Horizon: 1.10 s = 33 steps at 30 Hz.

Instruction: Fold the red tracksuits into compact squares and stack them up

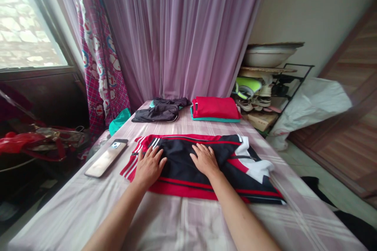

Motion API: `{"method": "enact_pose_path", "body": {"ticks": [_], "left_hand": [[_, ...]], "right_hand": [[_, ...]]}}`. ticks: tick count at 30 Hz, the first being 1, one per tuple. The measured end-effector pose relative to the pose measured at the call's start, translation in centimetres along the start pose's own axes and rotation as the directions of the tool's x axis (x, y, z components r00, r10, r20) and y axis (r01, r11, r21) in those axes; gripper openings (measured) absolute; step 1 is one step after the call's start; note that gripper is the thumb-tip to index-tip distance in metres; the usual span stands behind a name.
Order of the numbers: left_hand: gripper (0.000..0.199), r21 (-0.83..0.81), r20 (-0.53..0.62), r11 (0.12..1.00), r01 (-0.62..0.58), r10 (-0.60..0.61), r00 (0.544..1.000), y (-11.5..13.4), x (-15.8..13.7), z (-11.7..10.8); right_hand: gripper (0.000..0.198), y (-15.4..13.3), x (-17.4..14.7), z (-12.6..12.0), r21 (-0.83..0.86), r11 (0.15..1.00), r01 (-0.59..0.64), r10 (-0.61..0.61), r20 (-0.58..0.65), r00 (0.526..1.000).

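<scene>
Both hands (176, 162) flat, fingers spread, on folded jacket (203, 168), lengthwise left-right

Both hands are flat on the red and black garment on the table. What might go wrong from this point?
1. The phone lies near the table's left edge, close to the left hand; a wide sweep of the arm or cloth might knock it off.
2. The red and black garment is bunched at its white right end, so pressing with the right hand may set in creases.
3. The folded red stack behind sits close; pushing the garment forward could disturb it.
</scene>
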State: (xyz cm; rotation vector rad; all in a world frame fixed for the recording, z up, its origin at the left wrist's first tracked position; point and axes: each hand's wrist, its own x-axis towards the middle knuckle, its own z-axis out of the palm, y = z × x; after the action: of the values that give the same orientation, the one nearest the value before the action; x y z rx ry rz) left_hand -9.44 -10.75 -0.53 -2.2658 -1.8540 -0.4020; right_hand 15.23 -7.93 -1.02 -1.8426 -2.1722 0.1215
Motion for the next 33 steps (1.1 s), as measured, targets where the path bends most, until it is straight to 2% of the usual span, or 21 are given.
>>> {"method": "enact_pose_path", "body": {"ticks": [5,11,22,26,33], "left_hand": [[0.043,-0.014,-0.023,1.0,0.009,-0.009,1.0,-0.3,-2.0,0.8],[0.046,-0.029,-0.028,0.999,0.014,-0.015,0.999,0.0,-1.9,1.0],[0.043,-0.064,-0.07,0.998,0.019,-0.024,0.997,0.2,-2.3,0.9],[0.044,-0.066,-0.064,0.998,0.022,-0.026,0.998,0.2,-2.3,0.9],[0.043,-0.068,-0.068,0.998,0.014,-0.019,0.998,0.3,-2.4,0.8]], "right_hand": [[0.038,0.7,-2.4,0.1,-0.004,0.999,0.042,-0.042,-0.139,0.989],[0.032,2.3,-5.8,0.4,0.02,1.0,-0.006,0.009,-0.179,0.984],[0.033,4.2,-5.6,2.1,0.065,0.996,0.056,-0.041,-0.217,0.975],[0.031,3.8,-5.9,1.9,0.071,0.997,0.044,-0.024,-0.256,0.966],[0.031,3.2,-6.2,1.1,0.066,0.997,0.035,-0.019,-0.223,0.975]]}}
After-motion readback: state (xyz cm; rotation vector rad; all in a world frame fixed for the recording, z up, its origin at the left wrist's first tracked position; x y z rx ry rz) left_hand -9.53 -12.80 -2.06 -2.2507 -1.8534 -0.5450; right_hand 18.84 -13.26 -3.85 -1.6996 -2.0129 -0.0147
